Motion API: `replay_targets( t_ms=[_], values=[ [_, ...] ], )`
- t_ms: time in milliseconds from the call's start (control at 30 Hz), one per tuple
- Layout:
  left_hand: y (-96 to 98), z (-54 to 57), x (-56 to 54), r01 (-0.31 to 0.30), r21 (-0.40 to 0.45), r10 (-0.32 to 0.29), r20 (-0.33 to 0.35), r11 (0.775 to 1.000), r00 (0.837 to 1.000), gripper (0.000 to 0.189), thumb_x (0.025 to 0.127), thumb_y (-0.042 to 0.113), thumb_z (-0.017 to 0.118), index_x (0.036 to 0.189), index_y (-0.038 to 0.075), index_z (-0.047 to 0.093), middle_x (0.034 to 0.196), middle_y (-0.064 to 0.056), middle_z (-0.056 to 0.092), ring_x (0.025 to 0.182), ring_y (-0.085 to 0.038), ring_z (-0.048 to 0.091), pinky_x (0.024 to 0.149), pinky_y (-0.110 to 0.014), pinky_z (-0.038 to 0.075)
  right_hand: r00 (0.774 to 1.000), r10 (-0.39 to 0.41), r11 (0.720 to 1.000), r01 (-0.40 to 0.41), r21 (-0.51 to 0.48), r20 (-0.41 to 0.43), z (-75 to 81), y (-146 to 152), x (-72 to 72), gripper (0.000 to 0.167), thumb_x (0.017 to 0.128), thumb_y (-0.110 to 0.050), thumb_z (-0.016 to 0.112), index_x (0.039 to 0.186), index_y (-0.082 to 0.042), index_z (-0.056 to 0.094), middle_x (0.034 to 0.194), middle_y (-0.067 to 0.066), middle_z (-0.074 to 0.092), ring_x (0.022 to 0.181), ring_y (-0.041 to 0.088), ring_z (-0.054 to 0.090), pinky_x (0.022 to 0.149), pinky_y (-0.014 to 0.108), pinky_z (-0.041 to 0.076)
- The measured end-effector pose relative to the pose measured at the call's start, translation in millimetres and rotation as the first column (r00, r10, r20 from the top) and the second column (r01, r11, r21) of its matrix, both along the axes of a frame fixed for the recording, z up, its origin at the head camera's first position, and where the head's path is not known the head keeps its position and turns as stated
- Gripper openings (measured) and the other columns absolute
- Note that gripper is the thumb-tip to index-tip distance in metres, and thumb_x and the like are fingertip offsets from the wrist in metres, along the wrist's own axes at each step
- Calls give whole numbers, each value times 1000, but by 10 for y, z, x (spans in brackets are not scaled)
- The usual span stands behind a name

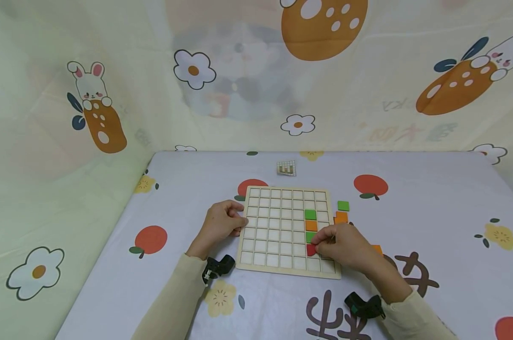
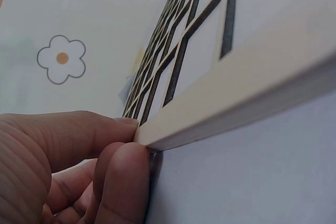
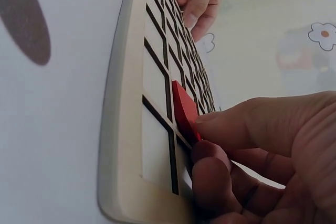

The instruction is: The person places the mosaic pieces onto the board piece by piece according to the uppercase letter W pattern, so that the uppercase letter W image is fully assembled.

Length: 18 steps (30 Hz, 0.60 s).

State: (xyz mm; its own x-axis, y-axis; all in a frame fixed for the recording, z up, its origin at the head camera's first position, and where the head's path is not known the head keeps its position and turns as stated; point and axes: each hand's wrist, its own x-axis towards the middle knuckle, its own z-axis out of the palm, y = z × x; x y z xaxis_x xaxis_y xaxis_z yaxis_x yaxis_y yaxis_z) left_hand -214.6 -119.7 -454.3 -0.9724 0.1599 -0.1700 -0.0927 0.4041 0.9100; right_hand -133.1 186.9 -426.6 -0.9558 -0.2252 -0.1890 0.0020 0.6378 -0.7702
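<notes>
The left hand (image 1: 219, 222) pinches the edge of a pale, square-celled board (image 1: 282, 270); the right hand (image 1: 346, 246) pinches a thin, tilted red tile (image 1: 311, 250) at the board's lower right, partly blocking orange tiles (image 1: 341, 217) on the fruit-printed worktop (image 1: 116, 288).

From above, the head view faces the far edge of the counter (image 1: 409, 159); low, close wrist views look across the shared board (image 1: 274, 223).
</notes>
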Motion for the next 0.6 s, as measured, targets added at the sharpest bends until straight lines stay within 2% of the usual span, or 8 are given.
replay_targets(
  t_ms=[200, 433, 600],
  values=[
    [-1, -7, -4, -5, 2, 5, 8, 1000, 1000, 30, 82, 3, 79, 110, 3, 67, 77, -9, 65, 52, -15, 61, 50, -28, 56, 999, 0, 1000, 0, 13, -37, -3, -20, 15, 11, 79, -3, 74, 88, -9, 74, 70, -1, 61, 68, 17, 54, 56, 24, 46],
    [-2, -5, -6, -9, -3, 9, 11, 1000, 1000, 30, 82, 4, 79, 110, 3, 67, 77, -9, 64, 52, -15, 60, 50, -28, 56, 997, -16, 996, 22, 87, -71, 9, -60, 55, 15, 78, -9, 81, 91, -12, 75, 76, -1, 58, 74, 17, 52, 60, 26, 45],
    [-1, -6, -5, -10, -5, 10, 13, 1000, 1000, 30, 82, 4, 79, 110, 4, 67, 77, -9, 64, 52, -15, 60, 50, -28, 56, 980, -1, 984, 36, 176, -198, 20, -31, 124, 30, 77, -19, 85, 104, -13, 75, 91, 0, 60, 83, 19, 52, 69, 31, 46]
  ],
)
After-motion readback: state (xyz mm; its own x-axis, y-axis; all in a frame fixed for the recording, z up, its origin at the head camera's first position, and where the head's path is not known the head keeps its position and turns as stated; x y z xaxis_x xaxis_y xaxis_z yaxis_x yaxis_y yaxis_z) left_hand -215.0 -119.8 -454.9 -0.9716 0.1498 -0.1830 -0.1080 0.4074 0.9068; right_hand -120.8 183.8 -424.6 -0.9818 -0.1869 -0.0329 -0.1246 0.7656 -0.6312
